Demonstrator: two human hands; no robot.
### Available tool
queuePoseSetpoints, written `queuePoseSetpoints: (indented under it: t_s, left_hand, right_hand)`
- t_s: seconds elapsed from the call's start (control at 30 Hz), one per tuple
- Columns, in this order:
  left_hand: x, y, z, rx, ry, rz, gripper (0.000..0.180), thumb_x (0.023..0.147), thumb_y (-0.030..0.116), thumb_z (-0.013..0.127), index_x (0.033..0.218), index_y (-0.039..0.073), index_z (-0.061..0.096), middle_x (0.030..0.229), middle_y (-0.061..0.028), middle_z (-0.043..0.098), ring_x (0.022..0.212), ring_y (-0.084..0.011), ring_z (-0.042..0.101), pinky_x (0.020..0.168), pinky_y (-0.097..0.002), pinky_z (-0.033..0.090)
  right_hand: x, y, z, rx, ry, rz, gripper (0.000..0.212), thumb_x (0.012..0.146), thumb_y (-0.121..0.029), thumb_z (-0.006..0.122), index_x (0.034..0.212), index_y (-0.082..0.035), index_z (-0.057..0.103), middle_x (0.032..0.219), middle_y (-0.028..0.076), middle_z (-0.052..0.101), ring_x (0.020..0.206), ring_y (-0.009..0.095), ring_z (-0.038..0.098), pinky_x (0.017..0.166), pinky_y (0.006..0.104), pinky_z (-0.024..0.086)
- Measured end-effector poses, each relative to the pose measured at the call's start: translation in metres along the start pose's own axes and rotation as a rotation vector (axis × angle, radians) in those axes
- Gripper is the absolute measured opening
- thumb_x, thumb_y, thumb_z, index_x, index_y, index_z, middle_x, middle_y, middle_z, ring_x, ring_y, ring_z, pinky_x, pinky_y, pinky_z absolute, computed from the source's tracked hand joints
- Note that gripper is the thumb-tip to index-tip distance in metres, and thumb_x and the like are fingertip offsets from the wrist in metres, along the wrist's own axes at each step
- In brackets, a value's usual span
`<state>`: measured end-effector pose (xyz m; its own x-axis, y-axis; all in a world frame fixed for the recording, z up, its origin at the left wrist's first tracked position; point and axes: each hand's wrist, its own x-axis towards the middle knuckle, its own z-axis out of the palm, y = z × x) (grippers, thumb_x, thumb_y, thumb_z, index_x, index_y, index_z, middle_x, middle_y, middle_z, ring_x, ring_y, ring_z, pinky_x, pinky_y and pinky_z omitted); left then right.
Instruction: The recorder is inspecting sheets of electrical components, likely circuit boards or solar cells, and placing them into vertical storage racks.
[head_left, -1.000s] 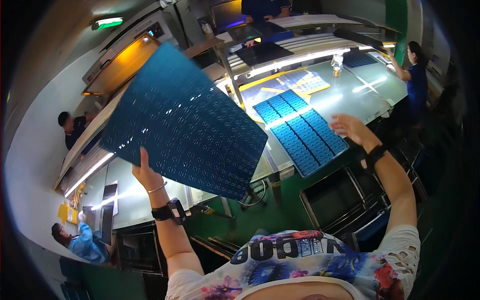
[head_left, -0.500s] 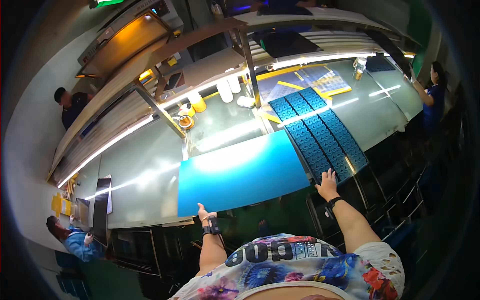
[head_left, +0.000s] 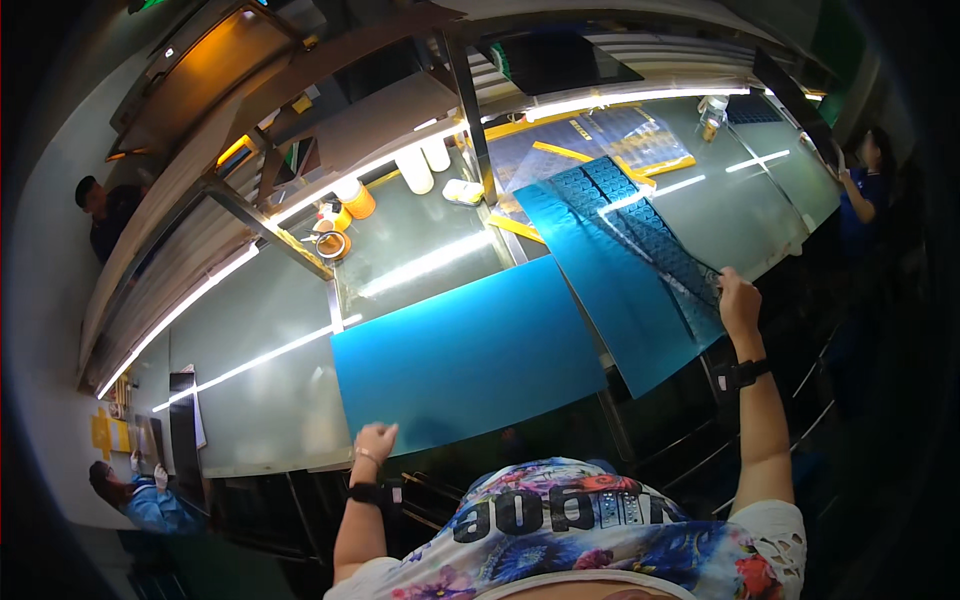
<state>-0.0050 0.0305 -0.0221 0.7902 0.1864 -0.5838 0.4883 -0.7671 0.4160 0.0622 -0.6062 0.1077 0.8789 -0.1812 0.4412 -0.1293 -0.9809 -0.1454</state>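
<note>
A plain blue sheet [head_left: 470,360] lies on the glass-topped table, its front edge toward me. My left hand [head_left: 376,440] is closed at its front left corner; whether the fingers grip the edge cannot be made out. Beside it to the right is a second blue sheet [head_left: 625,335], bare along its left part. A thin dark film with rows of ring-like patterns [head_left: 625,205] covers the rest and is partly lifted, its loose edge curling up and rightward. My right hand [head_left: 738,300] pinches the film near its front end, above the sheet's right side.
Yellow-framed clear sheets [head_left: 640,140] lie behind the patterned film. White bottles [head_left: 413,170], an orange-yellow jar [head_left: 355,198] and an open brown-rimmed pot [head_left: 331,243] stand under the lit shelf frame [head_left: 466,100]. Co-workers are at the far left [head_left: 150,495] and right [head_left: 868,190].
My right hand has gone up and right, pulling the patterned film off the left part of the second sheet. My left hand has shifted left and closed. The view has turned slightly.
</note>
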Motion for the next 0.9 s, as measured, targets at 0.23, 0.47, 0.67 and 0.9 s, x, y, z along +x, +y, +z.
queuePoseSetpoints:
  t_s: [0.23, 0.47, 0.67, 0.9]
  left_hand:
    - [0.037, 0.272, 0.116, 0.365, 0.178, 1.136, 0.057, 0.077, 0.046, 0.058, 0.121, 0.012, 0.048, 0.132, -0.0126, 0.038, 0.125, -0.0289, 0.031, 0.098, -0.0435, 0.031]
    - [0.044, 0.368, 0.225, 0.667, -0.036, 0.870, 0.091, 0.070, 0.065, 0.051, 0.140, 0.019, 0.013, 0.145, -0.0157, 0.004, 0.134, -0.0308, 0.002, 0.104, -0.0527, 0.005]
    - [0.044, 0.388, 0.238, 0.662, 0.038, 0.737, 0.077, 0.078, 0.059, 0.046, 0.138, 0.018, 0.021, 0.145, -0.0142, 0.007, 0.134, -0.0308, 0.006, 0.104, -0.0532, 0.006]
    - [0.092, 0.311, 0.164, -2.008, -0.954, 0.379, 0.091, 0.073, 0.075, 0.030, 0.134, 0.009, 0.022, 0.131, -0.0197, 0.037, 0.117, -0.0412, 0.038, 0.095, -0.0574, 0.030]
  right_hand:
    - [0.040, 0.014, -0.009, 0.022, -0.015, -0.085, 0.011, 0.082, -0.011, 0.046, 0.085, -0.006, 0.056, 0.069, 0.014, 0.060, 0.069, 0.033, 0.059, 0.058, 0.0410, 0.044]
    - [0.065, -0.039, -0.111, -0.065, -0.048, -0.410, 0.014, 0.074, -0.006, 0.047, 0.085, -0.004, 0.056, 0.075, 0.011, 0.060, 0.066, 0.030, 0.058, 0.057, 0.0360, 0.045]
    - [0.018, -0.054, -0.166, 0.010, -0.218, -0.691, 0.017, 0.072, -0.006, 0.050, 0.085, -0.001, 0.058, 0.079, 0.011, 0.059, 0.075, 0.026, 0.059, 0.071, 0.0371, 0.048]
    - [-0.050, 0.018, -0.093, 0.219, -0.319, -0.437, 0.012, 0.073, -0.003, 0.051, 0.078, -0.005, 0.062, 0.085, 0.007, 0.063, 0.089, 0.025, 0.060, 0.091, 0.0454, 0.039]
